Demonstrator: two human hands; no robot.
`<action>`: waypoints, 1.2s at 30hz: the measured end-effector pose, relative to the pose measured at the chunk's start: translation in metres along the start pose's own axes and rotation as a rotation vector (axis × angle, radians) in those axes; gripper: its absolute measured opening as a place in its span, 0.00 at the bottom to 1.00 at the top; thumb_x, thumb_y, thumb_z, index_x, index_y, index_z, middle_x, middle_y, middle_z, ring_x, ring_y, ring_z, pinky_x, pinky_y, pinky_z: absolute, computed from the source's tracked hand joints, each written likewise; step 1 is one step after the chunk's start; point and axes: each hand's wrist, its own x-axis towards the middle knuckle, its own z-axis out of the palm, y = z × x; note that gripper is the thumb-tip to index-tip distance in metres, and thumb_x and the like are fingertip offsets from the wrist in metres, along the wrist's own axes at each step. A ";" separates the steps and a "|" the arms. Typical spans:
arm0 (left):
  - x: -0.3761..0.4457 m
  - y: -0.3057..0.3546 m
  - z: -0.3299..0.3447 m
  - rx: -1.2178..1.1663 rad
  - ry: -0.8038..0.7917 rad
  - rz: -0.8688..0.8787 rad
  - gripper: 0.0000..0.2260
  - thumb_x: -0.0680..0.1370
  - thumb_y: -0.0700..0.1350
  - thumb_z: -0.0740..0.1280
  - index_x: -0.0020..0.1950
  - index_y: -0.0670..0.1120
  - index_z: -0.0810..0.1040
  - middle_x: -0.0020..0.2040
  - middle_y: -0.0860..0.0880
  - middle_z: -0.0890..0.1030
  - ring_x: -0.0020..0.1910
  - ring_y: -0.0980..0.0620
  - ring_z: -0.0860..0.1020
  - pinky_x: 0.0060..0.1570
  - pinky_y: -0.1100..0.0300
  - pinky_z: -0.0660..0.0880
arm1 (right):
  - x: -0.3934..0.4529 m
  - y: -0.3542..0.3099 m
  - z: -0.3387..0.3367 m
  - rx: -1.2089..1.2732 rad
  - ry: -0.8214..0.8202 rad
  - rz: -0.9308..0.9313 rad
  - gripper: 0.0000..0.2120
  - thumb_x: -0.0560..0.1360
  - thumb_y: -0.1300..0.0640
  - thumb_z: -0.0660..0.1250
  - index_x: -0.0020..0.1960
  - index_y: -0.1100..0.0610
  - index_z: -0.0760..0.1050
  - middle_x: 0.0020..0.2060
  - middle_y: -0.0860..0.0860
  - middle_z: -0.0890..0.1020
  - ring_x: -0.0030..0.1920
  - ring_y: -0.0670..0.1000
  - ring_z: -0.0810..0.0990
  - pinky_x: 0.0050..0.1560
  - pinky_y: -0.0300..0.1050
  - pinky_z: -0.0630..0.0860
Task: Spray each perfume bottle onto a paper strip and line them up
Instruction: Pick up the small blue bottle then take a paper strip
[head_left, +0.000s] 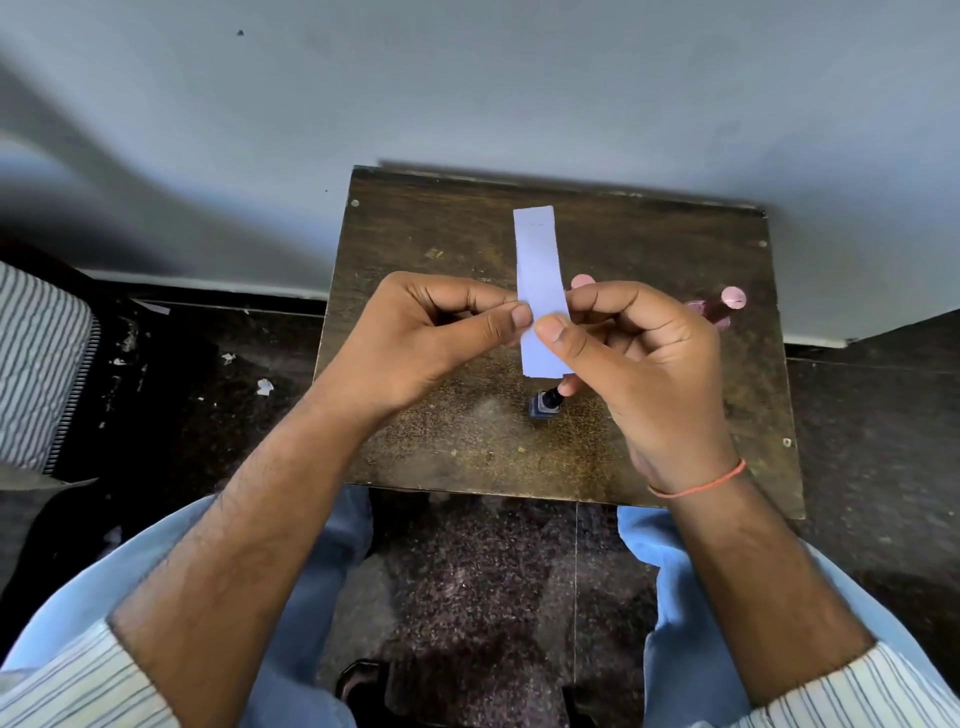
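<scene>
A white paper strip (539, 270) is held above the small wooden table (415, 249), pointing away from me. My left hand (431, 338) pinches its left edge between thumb and forefinger. My right hand (639, 348) pinches its right edge with the thumb on top. Below the strip a small dark blue perfume bottle (544, 404) stands on the table, close to my right little finger. A pink perfume bottle (724, 306) stands at the table's right side, partly hidden behind my right hand.
The table stands against a pale wall (467, 93). Dark speckled floor (182, 374) with several paper scraps lies to the left. A striped cloth (36, 364) is at the far left. My knees in blue trousers (332, 530) sit under the table's near edge.
</scene>
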 end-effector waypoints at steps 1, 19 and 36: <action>0.000 0.000 0.000 -0.001 0.013 -0.008 0.05 0.78 0.40 0.77 0.53 0.43 0.90 0.51 0.51 0.92 0.51 0.55 0.89 0.55 0.62 0.84 | 0.000 0.000 0.000 0.005 0.001 0.000 0.09 0.70 0.54 0.81 0.47 0.42 0.89 0.47 0.46 0.90 0.39 0.46 0.86 0.32 0.41 0.82; 0.002 0.001 0.003 -0.037 -0.115 -0.012 0.06 0.83 0.37 0.72 0.49 0.44 0.88 0.39 0.59 0.88 0.35 0.69 0.82 0.41 0.78 0.74 | 0.001 -0.004 -0.007 0.129 0.074 0.098 0.10 0.70 0.60 0.79 0.51 0.58 0.86 0.42 0.47 0.89 0.41 0.48 0.85 0.32 0.41 0.81; 0.001 0.005 0.009 0.057 -0.089 0.044 0.05 0.84 0.36 0.71 0.57 0.42 0.87 0.47 0.42 0.90 0.39 0.47 0.84 0.45 0.55 0.81 | 0.001 -0.006 -0.008 0.183 0.039 0.165 0.07 0.68 0.55 0.81 0.46 0.49 0.91 0.44 0.50 0.89 0.48 0.56 0.84 0.39 0.47 0.84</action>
